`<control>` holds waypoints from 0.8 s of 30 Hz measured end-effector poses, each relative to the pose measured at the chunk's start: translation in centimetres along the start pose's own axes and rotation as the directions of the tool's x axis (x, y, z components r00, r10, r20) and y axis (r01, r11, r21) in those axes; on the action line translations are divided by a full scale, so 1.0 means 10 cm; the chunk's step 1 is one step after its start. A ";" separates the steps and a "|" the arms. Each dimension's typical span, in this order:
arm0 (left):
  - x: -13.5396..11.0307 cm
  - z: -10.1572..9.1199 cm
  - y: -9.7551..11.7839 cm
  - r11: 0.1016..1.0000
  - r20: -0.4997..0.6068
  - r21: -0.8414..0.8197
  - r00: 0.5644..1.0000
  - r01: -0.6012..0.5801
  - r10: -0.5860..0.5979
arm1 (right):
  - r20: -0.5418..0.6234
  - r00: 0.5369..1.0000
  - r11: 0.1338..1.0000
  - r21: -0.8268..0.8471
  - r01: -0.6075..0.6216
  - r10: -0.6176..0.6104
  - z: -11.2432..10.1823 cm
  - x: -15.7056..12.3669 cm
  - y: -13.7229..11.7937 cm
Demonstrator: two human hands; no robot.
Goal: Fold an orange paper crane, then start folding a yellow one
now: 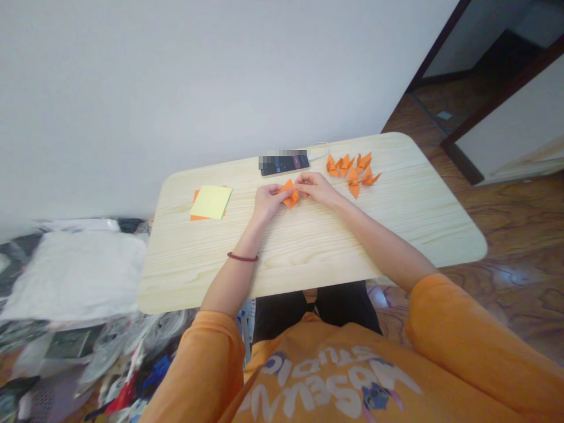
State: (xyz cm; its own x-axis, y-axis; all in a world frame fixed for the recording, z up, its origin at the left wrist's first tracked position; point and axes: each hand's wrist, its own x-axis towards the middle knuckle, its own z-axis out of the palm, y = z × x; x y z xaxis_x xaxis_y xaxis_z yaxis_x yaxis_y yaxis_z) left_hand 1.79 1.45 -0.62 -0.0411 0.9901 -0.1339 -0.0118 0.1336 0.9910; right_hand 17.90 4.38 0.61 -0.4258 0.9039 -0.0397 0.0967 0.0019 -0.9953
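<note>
Both of my hands hold a small folded piece of orange origami paper point(289, 194) above the middle of the light wooden table point(308, 247). My left hand point(267, 202) pinches its left side, and my right hand point(315, 188) pinches its right side. Several finished orange origami figures point(352, 170) lie in a loose group to the right. A pale yellow paper square point(211, 202) rests on orange paper sheets point(196, 215) to the left. A dark red bead bracelet point(242, 257) circles my left wrist.
A smartphone point(284, 163) lies near the table's far edge, with a white cable point(320, 154) running from it. A white wall stands behind the table. Plastic bags and mixed clutter point(74, 276) sit to the left, and a wooden floor point(515, 217) spreads right.
</note>
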 end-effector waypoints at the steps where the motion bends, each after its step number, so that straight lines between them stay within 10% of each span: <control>1: 0.00 0.01 -0.01 1.000 -0.011 -0.001 1.000 -0.016 0.016 | -0.003 1.000 1.000 0.011 -0.010 0.010 0.00 0.00 -0.01; 24: 0.03 -0.05 0.00 0.968 -0.116 0.090 0.963 -0.235 0.244 | 0.018 1.000 0.999 -0.040 -0.010 0.010 -0.03 0.01 -0.01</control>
State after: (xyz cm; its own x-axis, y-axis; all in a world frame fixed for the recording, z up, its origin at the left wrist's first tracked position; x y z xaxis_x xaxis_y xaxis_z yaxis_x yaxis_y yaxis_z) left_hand 1.28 1.76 -0.65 -0.1585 0.9809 0.1126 0.0884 -0.0995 0.9911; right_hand 18.15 4.65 0.70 -0.4411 0.8960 -0.0517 0.1367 0.0102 -0.9906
